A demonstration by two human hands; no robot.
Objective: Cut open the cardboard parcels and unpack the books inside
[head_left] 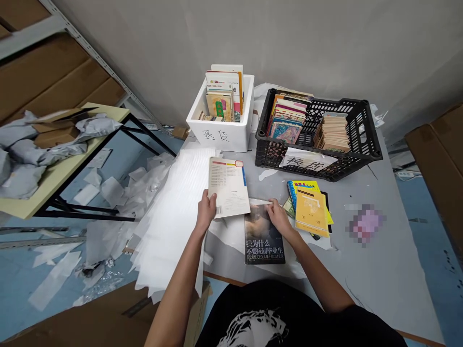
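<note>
Grey wall (307, 43) at the back, grey table (379, 270) in front, and we've got two books in hand. Our left hand (207, 209) has the pale book (231, 188) by its near-left corner, thumb on top, other fingers mostly hidden below. Barcode end's toward us, long axis running away from us, far end leaning a bit left. Our right hand (280, 219) has its fingers closed on the far-right corner of the dark book (264, 236), which is nearer our body and right of the pale one. Same deal: long axis away from us, title upright at the near end. Count so far: one white box (222, 135) with several books, one black crate (356, 159) with two rows, one pile of books (311, 212), at least three, just beside our right hand.
</note>
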